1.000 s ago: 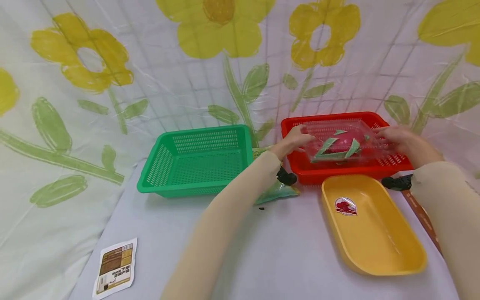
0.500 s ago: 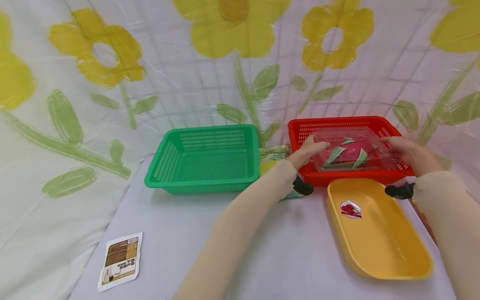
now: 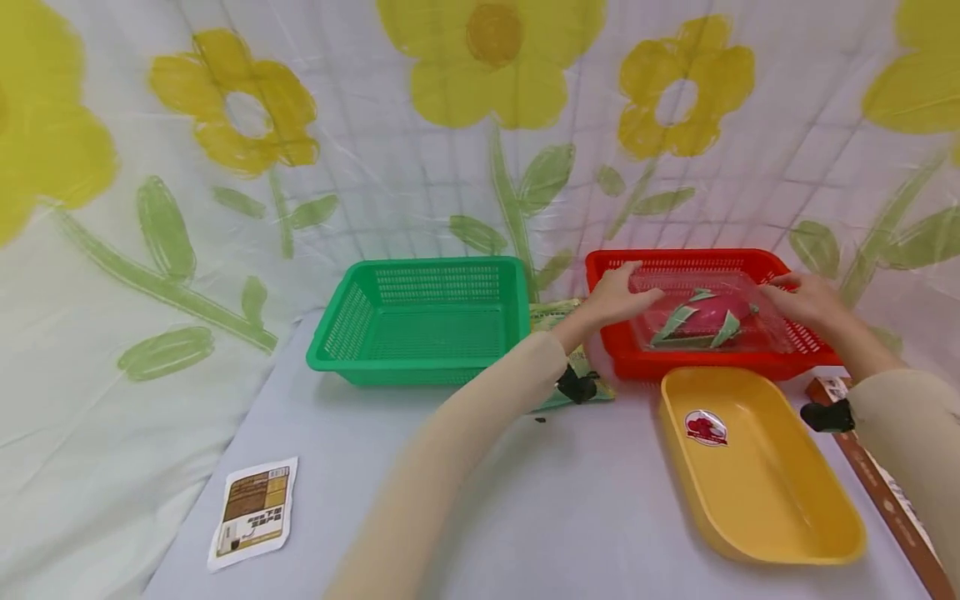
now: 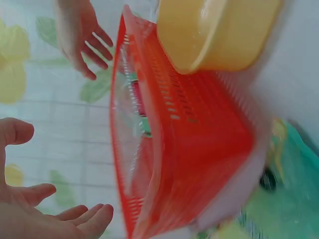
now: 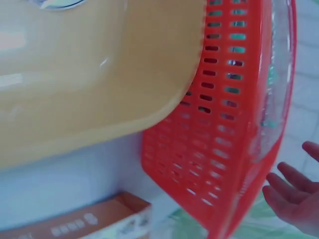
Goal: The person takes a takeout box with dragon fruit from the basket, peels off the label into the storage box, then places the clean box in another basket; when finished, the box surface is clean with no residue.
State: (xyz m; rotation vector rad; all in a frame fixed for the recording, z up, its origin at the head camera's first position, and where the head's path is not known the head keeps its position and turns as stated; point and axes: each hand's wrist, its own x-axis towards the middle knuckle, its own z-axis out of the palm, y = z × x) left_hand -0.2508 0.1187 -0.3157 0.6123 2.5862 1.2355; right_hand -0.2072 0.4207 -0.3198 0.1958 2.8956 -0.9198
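Observation:
A clear plastic box [image 3: 767,332] lies in the red basket [image 3: 757,363]. A dragon fruit [image 3: 708,317], pink with green scales, shows through the plastic; I cannot tell if it sits inside or under the box. My left hand [image 3: 613,297] is over the basket's left end, its fingers apart and holding nothing, as the left wrist view shows [image 4: 55,216]. Over the right end hovers my right hand [image 3: 808,302], relaxed and off the box; its fingers [image 5: 289,189] are spread in the right wrist view.
A green basket [image 3: 420,367] stands to the left. Between the baskets lies a green-yellow packet [image 3: 558,312]. A yellow tray [image 3: 757,483] is in front of the red basket, with a brown box [image 3: 892,504] on its right. A flat packet [image 3: 253,512] lies at front left.
The clear box, held up at the basket a second ago, has come down into it. Both hands have let go and drawn slightly apart. The head view has shifted a little.

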